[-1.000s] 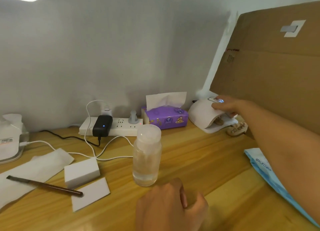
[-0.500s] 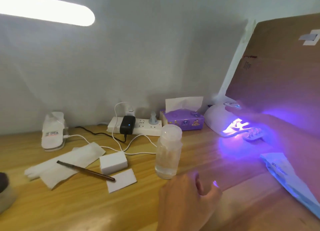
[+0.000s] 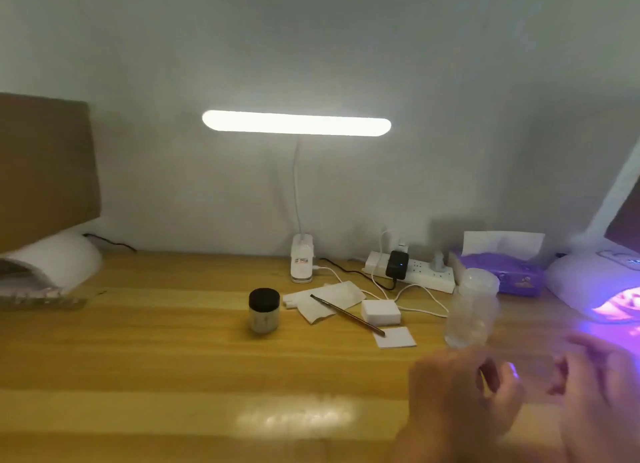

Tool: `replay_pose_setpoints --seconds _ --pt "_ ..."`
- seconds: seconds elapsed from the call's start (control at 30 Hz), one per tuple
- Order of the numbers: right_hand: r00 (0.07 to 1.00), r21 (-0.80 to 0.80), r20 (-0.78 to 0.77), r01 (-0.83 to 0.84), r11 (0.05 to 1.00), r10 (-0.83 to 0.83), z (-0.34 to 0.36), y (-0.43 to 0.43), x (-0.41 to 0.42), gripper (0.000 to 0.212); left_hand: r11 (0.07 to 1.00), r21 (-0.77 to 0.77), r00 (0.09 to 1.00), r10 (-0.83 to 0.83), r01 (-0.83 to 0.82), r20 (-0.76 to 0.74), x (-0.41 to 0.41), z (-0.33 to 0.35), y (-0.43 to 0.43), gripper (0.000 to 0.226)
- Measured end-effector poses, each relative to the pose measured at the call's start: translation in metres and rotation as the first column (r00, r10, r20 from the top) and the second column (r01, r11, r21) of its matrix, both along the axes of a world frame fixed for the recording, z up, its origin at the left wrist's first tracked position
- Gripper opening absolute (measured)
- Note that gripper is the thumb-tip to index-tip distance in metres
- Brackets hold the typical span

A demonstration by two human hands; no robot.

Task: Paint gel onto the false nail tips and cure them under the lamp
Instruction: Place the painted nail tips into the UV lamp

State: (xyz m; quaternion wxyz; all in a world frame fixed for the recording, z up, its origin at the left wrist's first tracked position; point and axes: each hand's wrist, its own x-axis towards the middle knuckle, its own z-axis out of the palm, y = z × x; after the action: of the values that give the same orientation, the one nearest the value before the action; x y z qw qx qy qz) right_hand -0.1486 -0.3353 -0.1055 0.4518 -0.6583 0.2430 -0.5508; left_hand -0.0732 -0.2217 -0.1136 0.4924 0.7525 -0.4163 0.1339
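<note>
The white curing lamp [image 3: 588, 282] at the far right edge of the desk is lit, and purple light spills from its mouth. Pale shapes [image 3: 623, 305] glow inside it, too blurred to name. A gel jar [image 3: 264, 310] with a black lid stands mid-desk. The thin dark brush [image 3: 346, 310] lies across white wipes [image 3: 325, 299]. My left hand [image 3: 460, 403] hovers low at the front right with loosely curled fingers and holds nothing. My right hand [image 3: 602, 396] is beside it, blurred and also empty.
A clear plastic bottle [image 3: 472, 315] stands just beyond my hands. Behind it are a purple tissue box [image 3: 509, 275], a power strip [image 3: 426, 272] with cables, and a lit desk lamp [image 3: 296, 123]. A second white domed device [image 3: 55, 261] sits far left below cardboard [image 3: 45, 168].
My right hand has come back from the curing lamp's top to the front beside my left hand. The lamp has lit purple. My view has swung left, showing the jar and the left device.
</note>
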Motion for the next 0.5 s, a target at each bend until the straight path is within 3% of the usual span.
replay_pose_setpoints --seconds 0.1,0.2,0.33,0.43,0.5 --pt "0.956 -0.008 -0.193 -0.228 0.974 0.222 -0.001 0.042 0.027 0.024 0.997 -0.016 0.996 0.073 -0.073 0.043 0.031 0.007 0.054 0.031" --pt "0.827 0.016 -0.421 -0.402 0.915 0.371 0.005 0.083 0.065 0.01 0.942 0.009 0.942 0.334 -0.334 -0.023 0.078 0.013 0.12 0.029" --pt "0.7 0.049 -0.558 -0.509 0.859 0.446 0.01 0.124 0.114 0.01 0.751 0.213 0.727 0.659 -0.625 -0.191 0.131 0.012 0.212 0.04" --pt "0.614 0.076 -0.647 -0.54 0.838 0.453 -0.003 0.148 0.137 0.011 0.645 0.376 0.594 0.762 -0.665 -0.258 0.165 0.007 0.276 0.052" --pt "0.608 0.026 -0.698 -0.508 0.861 0.38 -0.012 0.156 0.141 0.006 0.566 0.458 0.507 0.823 -0.686 -0.257 0.187 0.004 0.318 0.061"
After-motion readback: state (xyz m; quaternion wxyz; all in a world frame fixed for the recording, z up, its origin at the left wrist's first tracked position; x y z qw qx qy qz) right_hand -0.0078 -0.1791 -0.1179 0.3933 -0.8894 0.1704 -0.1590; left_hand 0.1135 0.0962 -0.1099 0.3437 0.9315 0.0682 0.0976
